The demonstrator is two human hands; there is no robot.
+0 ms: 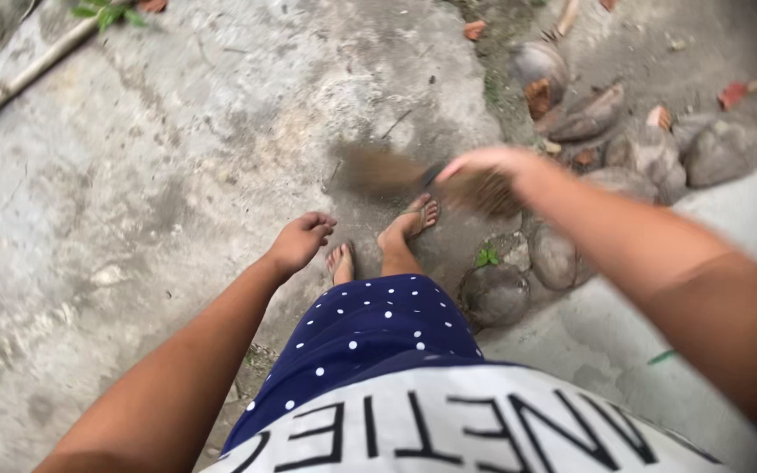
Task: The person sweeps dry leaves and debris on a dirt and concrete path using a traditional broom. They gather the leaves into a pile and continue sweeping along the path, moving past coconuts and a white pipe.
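Two bare hands hang over grey concrete ground (133, 201). Right hand (484, 166), right of centre, is closed around a brown stick broom (378, 171), whose blurred bristles fan out to its left. Left hand (301, 238), at centre, is loosely curled and empty. Below it stand sandalled feet (409, 223). Coconut husks (641, 149) lie at the upper right.
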